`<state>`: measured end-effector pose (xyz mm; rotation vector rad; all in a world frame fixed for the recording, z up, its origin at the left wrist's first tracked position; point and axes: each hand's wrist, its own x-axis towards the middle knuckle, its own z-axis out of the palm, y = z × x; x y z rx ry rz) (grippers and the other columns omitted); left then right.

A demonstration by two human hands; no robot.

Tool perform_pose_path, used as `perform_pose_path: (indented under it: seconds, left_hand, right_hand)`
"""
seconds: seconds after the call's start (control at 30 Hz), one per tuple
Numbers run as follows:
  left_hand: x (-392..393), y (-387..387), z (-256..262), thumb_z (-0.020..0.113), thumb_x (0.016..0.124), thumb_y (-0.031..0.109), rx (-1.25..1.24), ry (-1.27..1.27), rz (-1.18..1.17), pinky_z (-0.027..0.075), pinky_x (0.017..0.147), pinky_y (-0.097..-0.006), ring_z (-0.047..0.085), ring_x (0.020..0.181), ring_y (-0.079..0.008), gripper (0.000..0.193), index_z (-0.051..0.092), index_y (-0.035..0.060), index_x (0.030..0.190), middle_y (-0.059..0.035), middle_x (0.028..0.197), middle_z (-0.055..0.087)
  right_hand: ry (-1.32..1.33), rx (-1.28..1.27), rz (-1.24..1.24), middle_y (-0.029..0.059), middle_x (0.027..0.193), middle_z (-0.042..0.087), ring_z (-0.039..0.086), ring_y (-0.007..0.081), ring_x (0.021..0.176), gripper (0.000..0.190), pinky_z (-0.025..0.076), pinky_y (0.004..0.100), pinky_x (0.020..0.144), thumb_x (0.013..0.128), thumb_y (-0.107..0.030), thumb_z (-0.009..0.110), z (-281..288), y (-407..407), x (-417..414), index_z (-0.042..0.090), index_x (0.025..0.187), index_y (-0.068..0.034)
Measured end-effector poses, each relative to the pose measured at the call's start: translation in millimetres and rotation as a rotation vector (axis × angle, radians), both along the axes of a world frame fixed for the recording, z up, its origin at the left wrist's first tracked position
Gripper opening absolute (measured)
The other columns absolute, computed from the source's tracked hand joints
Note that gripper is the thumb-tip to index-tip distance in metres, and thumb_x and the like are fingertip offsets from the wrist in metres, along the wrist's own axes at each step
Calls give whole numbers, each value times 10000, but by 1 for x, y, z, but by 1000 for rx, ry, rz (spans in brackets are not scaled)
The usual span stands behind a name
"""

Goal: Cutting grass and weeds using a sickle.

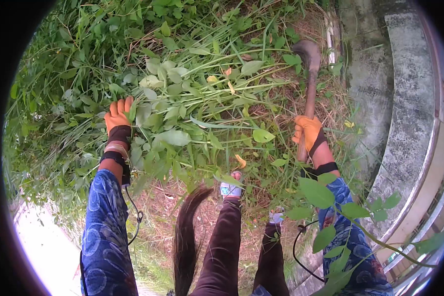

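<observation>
My right hand (308, 130), in an orange glove with a dark cuff, grips the wooden handle of a sickle (310, 87). Its dark curved blade points away from me, with the hooked tip turned to the left over the weeds. On the left, my left hand (118, 114) wears a matching glove and rests against leafy green weeds (170, 96). Its fingers are extended with small gaps between them, and the thumb is hidden by leaves. Between my hands, long green stems lie bent over sideways, mixed with broad leaves and grass blades.
A weathered concrete ledge (403, 92) curves along the right, beside a white pipe (330, 37). A leafy branch (384, 244) crosses in front of my right sleeve. My sandalled foot (231, 188) stands at the weeds' near edge, on ground strewn with dry grass (159, 211).
</observation>
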<state>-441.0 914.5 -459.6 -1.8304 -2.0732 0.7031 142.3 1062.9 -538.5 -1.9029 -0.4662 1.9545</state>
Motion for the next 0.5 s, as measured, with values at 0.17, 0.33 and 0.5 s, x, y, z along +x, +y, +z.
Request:
perform_pose_path:
  seconds: [0.17,0.33,0.5]
  left_hand:
    - [2,-2,1,546,892,225,11,34,-25,500,823,-434,522,1203,-241,498,454,299,1375,26,1239,534]
    - [-5,-3,-4,537,907,233,21,77,-41,495,840,-418,518,1207,-227,496,445,302,1390,36,1256,527]
    - [-4,-4,-4,522,910,206,-82,126,13,499,833,-393,506,1209,-214,495,439,311,1386,48,1257,521]
  right_hand:
    - [-3,328,-70,10,683,536,512,141,512,141,539,348,552,864,-121,627,41,100,-27,561,977,-69]
    - [-42,-92,53,-3,581,484,494,163,465,91,440,312,465,839,-130,641,59,-13,-54,607,864,-49]
    - [160,-144,-154,53,751,570,550,186,499,309,489,388,424,855,-84,671,51,-203,35,539,1134,-103]
